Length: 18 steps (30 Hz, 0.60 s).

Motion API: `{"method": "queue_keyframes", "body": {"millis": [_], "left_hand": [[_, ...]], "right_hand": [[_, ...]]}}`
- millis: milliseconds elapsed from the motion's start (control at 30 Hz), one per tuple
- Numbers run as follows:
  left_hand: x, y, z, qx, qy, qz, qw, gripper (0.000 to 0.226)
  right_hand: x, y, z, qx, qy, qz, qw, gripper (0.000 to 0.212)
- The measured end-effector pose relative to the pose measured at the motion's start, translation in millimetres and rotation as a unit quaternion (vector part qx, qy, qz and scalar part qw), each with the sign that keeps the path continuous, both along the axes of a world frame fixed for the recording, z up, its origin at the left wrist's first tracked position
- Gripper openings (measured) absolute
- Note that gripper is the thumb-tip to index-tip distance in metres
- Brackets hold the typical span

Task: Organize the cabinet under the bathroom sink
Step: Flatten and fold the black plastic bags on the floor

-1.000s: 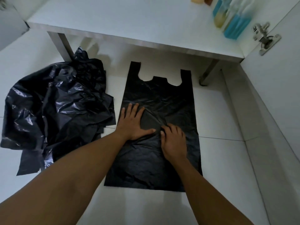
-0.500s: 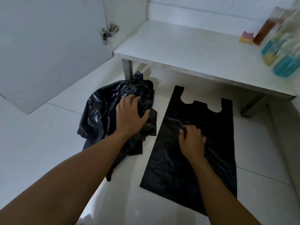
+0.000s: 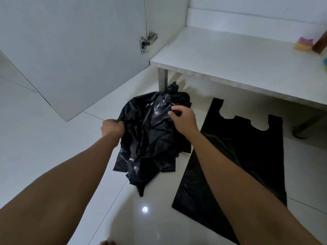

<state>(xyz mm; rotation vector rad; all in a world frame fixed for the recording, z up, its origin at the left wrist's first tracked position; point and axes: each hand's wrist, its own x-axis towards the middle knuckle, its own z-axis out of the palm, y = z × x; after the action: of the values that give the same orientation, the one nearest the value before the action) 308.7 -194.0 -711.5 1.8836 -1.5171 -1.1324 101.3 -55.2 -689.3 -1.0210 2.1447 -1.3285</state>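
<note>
A crumpled heap of black plastic bags (image 3: pixel 152 138) lies on the white tiled floor in front of the open cabinet. My left hand (image 3: pixel 112 128) grips the heap's left edge with curled fingers. My right hand (image 3: pixel 183 119) pinches a fold of plastic near the heap's top right. To the right, one black bag (image 3: pixel 247 156) lies flattened on the floor, handles pointing toward the cabinet, with my right forearm crossing above it.
The white cabinet floor (image 3: pixel 238 57) stands on metal legs (image 3: pixel 163 80) just behind the heap. The open cabinet door (image 3: pixel 70 50) with its hinge (image 3: pixel 147 42) stands at the left. A sponge (image 3: pixel 303 44) and a brown bottle (image 3: pixel 320 43) sit at the shelf's far right.
Both hands left the flattened bag and went to the crumpled heap on the left. My left hand shifted from the heap's top to its left edge; my view turned left.
</note>
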Motion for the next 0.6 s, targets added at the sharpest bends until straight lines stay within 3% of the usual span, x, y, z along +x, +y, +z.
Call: {"method": "queue_keyframes", "body": {"millis": [67, 133, 167, 200, 233, 267, 333, 400, 467, 533, 567, 600], "left_hand": [[-8.4, -3.1, 7.8, -0.03, -0.033, 0.012, 0.999, 0.032], [-13.5, 0.7, 12.1, -0.147, -0.166, -0.014, 0.975, 0.046], [-16.5, 4.5, 12.3, -0.229, -0.165, -0.035, 0.959, 0.047], [-20.1, 8.3, 13.9, -0.281, -0.106, -0.074, 0.951, 0.044], [-24.9, 11.5, 17.5, -0.287, 0.0, -0.122, 0.95, 0.04], [-30.0, 16.7, 25.0, -0.234, 0.109, -0.163, 0.952, 0.039], [-37.6, 20.0, 43.4, -0.103, 0.214, -0.254, 0.938, 0.047], [-41.8, 15.7, 56.6, -0.056, 0.157, -0.35, 0.922, 0.068], [-45.4, 8.1, 58.1, -0.119, 0.068, -0.372, 0.918, 0.06], [-49.2, 0.6, 60.9, -0.188, 0.074, -0.288, 0.936, 0.016], [-51.1, -0.9, 65.2, -0.185, 0.116, -0.234, 0.948, 0.012], [-52.2, -1.3, 70.7, -0.159, 0.158, -0.178, 0.958, 0.022]], "right_hand": [[-10.4, -2.8, 16.4, -0.08, -0.067, -0.064, 0.992, 0.02], [-19.1, -6.1, 31.4, -0.091, -0.095, -0.063, 0.989, 0.021], [-21.1, -7.9, 35.7, -0.082, -0.085, -0.051, 0.992, 0.023], [-22.2, -9.8, 39.1, -0.077, -0.081, -0.039, 0.993, 0.024], [-23.2, -12.5, 42.6, -0.071, -0.081, -0.029, 0.994, 0.026], [-22.7, -15.7, 46.2, -0.066, -0.091, -0.02, 0.993, 0.028], [-21.1, -24.4, 55.3, -0.054, -0.139, 0.014, 0.989, 0.035], [-16.1, -32.6, 65.1, -0.072, -0.214, 0.057, 0.972, 0.043], [-8.5, -38.3, 79.8, -0.107, -0.283, 0.094, 0.948, 0.046], [-3.2, -40.1, 94.5, -0.15, -0.357, 0.131, 0.913, 0.041], [-2.7, -39.6, 99.7, -0.171, -0.382, 0.129, 0.899, 0.036], [-4.4, -39.3, 101.9, -0.195, -0.391, 0.103, 0.894, 0.032]]}}
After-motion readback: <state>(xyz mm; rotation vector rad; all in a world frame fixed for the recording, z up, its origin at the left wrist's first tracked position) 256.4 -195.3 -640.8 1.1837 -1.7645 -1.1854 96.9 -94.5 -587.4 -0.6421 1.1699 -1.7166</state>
